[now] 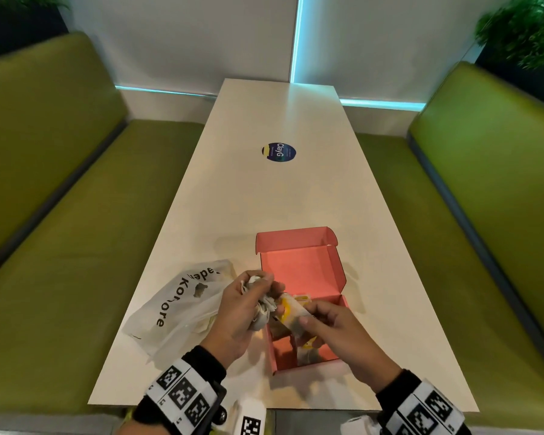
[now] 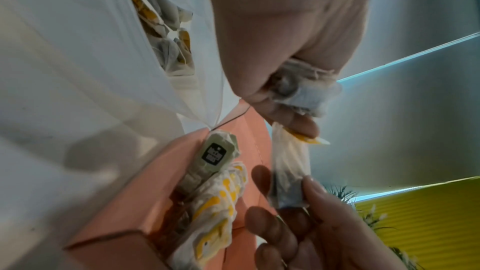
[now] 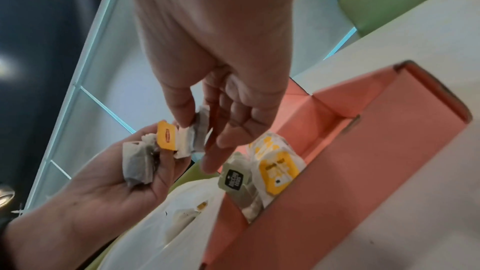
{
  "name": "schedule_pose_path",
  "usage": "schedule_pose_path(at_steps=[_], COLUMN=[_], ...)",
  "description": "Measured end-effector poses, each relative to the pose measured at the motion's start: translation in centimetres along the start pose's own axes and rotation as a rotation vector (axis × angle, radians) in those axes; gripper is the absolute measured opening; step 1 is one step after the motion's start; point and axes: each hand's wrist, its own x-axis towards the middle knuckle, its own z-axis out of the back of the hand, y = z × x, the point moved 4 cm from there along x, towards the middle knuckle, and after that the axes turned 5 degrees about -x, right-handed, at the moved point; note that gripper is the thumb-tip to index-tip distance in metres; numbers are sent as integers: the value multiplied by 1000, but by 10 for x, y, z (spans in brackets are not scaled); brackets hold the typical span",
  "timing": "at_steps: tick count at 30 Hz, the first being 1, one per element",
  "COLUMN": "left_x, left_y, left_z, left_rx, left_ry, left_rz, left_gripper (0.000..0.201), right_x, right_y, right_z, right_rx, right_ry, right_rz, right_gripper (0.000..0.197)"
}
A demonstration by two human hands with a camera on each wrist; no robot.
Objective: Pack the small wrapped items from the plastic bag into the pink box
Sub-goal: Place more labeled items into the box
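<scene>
Fingers of the left hand (image 1: 245, 312) are curling round a bunch of small wrapped items (image 3: 137, 163) above the pink box's (image 1: 302, 268) near-left corner, while the right hand (image 1: 343, 332) is pinching one white packet (image 2: 289, 168) out of that bunch. More packets (yellow-printed, one grey-green) are lying inside the open box. Just left, the plastic bag (image 1: 173, 309) is resting on the white table (image 1: 280, 189), holding further items.

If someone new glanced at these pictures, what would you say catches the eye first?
Probably the open pink box near the front of the pale table, with wrapped items already inside. Just above it, the left hand grips a bunch of small wrapped items while the right hand pinches one. A white plastic bag lies left of the box.
</scene>
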Motion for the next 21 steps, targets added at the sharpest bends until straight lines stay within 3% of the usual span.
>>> schedule_pose_path(at_steps=[8, 15, 21], left_x=[-4, -6, -9], left_y=[3, 7, 12], left_z=[4, 10, 4], left_rx=[133, 160, 257], left_ry=[-101, -105, -125], left_rz=[5, 130, 113], left_gripper=[37, 7, 7], right_x=[-2, -5, -2], right_y=[0, 4, 7], right_z=[3, 9, -6], right_rx=[-12, 25, 133], right_ry=[-19, -15, 36], right_rz=[2, 31, -31], right_gripper=[10, 16, 14])
